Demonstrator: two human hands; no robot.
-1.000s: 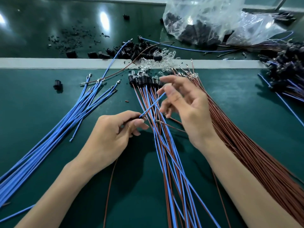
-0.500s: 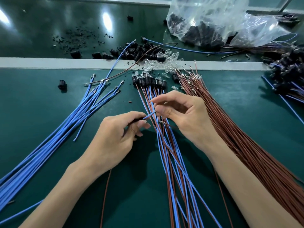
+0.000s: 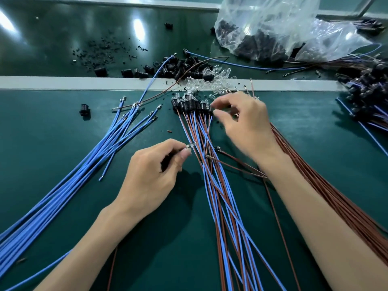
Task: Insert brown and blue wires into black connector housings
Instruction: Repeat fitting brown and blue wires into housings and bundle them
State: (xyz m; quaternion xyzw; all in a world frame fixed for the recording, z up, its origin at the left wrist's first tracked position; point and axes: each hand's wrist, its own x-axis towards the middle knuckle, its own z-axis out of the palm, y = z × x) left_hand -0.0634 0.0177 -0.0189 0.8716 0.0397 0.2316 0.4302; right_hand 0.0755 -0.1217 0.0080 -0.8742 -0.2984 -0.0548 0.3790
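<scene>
My left hand [image 3: 155, 173] pinches a wire end whose metal terminal [image 3: 191, 146] sticks out past the thumb; something dark sits in the curled fingers. My right hand [image 3: 245, 124] is further forward, thumb and forefinger pinching a small black housing [image 3: 211, 110] at the right end of a row of wired housings [image 3: 186, 105]. Their brown and blue wires [image 3: 212, 175] run back between my arms. Loose blue wires [image 3: 84, 164] fan out at left. A thick brown wire bundle [image 3: 319, 185] lies at right, partly under my right forearm.
Loose black housings [image 3: 180, 67] and clear bulbs [image 3: 212, 81] are heaped by the pale divider strip [image 3: 63, 83]. A plastic bag [image 3: 273, 28] of parts lies at back right. A tangle of wired parts [image 3: 369, 91] fills the right edge. One black housing [image 3: 84, 109] stands alone at left.
My right hand let go of the blue wire and moved forward to the row of housings. My left hand stayed put; a bare terminal now shows at its fingertips.
</scene>
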